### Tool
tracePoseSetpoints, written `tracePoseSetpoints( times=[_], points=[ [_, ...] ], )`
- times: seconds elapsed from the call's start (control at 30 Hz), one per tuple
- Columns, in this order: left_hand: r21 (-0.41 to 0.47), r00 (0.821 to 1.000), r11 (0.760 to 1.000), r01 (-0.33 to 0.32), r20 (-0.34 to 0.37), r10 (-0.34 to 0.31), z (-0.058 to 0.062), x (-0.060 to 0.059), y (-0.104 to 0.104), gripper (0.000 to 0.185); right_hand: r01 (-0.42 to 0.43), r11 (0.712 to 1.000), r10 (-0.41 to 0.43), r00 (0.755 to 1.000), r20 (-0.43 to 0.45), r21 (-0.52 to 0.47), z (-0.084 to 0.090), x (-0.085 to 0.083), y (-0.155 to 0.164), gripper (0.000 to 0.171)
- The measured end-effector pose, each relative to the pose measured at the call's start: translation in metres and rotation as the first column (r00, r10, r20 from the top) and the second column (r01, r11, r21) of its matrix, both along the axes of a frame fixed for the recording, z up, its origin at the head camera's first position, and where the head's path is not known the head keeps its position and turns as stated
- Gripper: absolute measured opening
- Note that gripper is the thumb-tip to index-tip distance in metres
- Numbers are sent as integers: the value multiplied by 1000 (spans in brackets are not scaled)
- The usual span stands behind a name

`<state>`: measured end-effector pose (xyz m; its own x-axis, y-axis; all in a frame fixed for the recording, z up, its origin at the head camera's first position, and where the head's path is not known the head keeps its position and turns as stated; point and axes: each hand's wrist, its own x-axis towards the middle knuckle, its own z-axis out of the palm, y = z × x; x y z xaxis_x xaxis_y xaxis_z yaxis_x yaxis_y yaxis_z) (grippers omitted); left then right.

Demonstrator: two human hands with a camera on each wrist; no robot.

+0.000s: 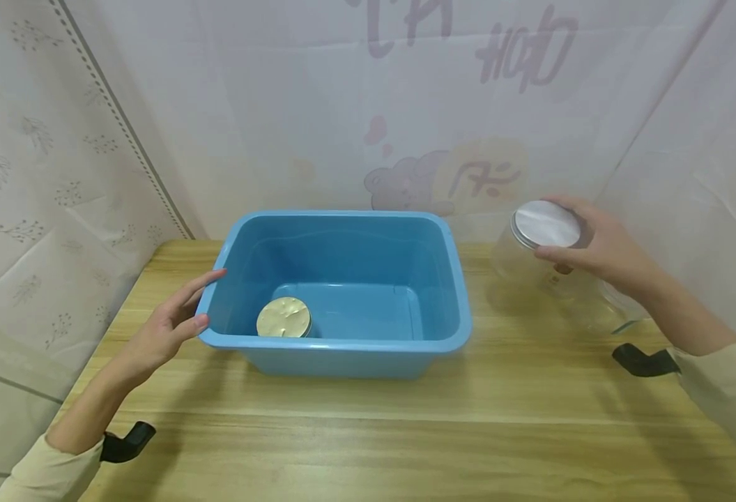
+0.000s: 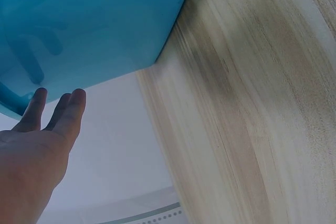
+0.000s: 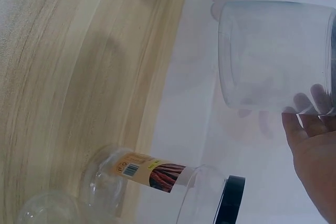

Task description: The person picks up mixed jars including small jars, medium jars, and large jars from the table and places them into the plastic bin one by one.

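My right hand (image 1: 609, 251) grips a clear jar (image 1: 511, 254) near its silver lid (image 1: 546, 223). In the right wrist view this jar (image 3: 278, 56) is raised off the table, and nothing shows inside it. My left hand (image 1: 155, 338) rests at the left rim of a blue plastic tub (image 1: 343, 344). Its fingers lie straight against the rim, as the left wrist view also shows beside the tub wall (image 2: 105, 30). Inside the tub, at the front left, sits a round container with a dented, gold-coloured lid (image 1: 284, 318); its lower part is hidden.
Below my right hand stands a clear jar with a printed label (image 3: 157, 171) and a dark-looking lid. Another clear jar (image 1: 600, 314) is beside it on the wooden table (image 1: 368, 446). Printed curtains (image 1: 293, 104) hang behind and at both sides.
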<state>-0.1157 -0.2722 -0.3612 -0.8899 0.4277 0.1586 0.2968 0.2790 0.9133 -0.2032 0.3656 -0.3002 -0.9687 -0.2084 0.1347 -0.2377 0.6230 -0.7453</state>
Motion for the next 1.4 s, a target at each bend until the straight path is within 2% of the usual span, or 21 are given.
tracePoseSetpoints(
  times=[0.5,0.9,1.4],
  points=[
    [-15,1000,1000,-15,9,15,2,-1,0,64,-7,1000,7,1000,-28,13,9,-2,-4,84],
    [-24,1000,1000,-15,5,15,1,0,-1,64,-19,1000,20,996,-88,22,18,-4,-12,83],
    [-40,1000,999,-22,2,22,2,1,0,64,-40,999,42,995,-96,14,28,-6,-17,83]
  ],
)
